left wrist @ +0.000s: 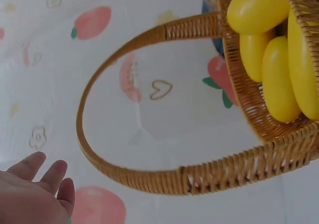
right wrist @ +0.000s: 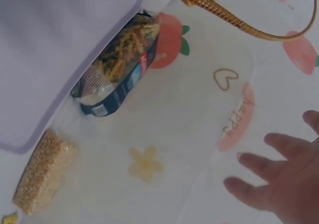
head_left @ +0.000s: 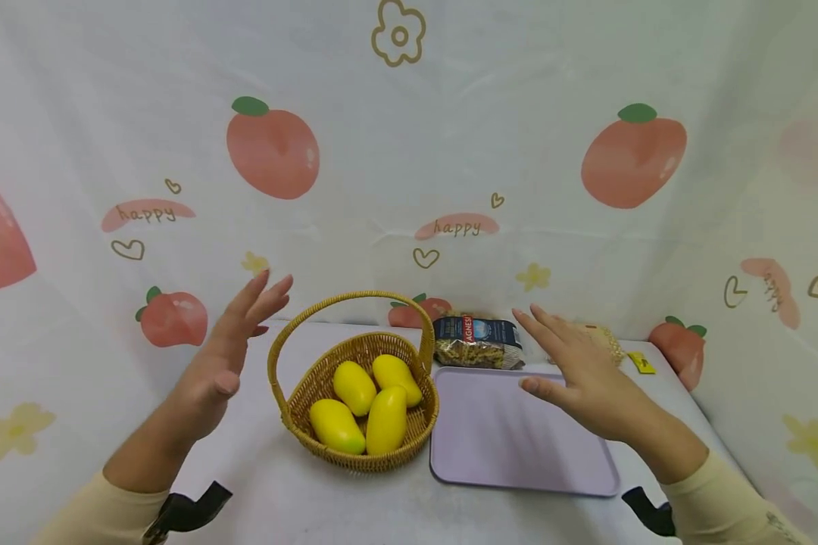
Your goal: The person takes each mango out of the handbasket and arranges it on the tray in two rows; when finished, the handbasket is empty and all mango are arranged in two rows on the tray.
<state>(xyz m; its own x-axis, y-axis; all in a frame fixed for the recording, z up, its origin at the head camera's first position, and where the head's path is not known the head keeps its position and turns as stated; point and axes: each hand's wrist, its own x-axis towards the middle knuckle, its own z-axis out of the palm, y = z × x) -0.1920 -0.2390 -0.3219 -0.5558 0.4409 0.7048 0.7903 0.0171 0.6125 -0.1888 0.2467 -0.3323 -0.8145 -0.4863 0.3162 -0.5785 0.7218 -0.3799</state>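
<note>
My left hand (head_left: 211, 363) is raised at the left of a wicker basket (head_left: 293, 446), its fingers spread and holding nothing. Several yellow mangoes (head_left: 385, 420) lie inside the basket, whose tall arched handle (left wrist: 144, 181) stands upright. In the left wrist view the left fingers show beside the handle's top. Over the right part of a pale purple tray (head_left: 511, 431) hovers my right hand (head_left: 586, 371), fingers extended and nothing in its grasp. The tray lies flat to the right of the basket.
Behind the tray lies a bag of pasta (head_left: 477, 341). To its right is a clear pack of pale grains (right wrist: 45, 171), partly behind the right hand in the head view. A small yellow packet (head_left: 642, 362) lies near the table's right edge. A fruit-printed cloth (head_left: 382, 151) hangs behind.
</note>
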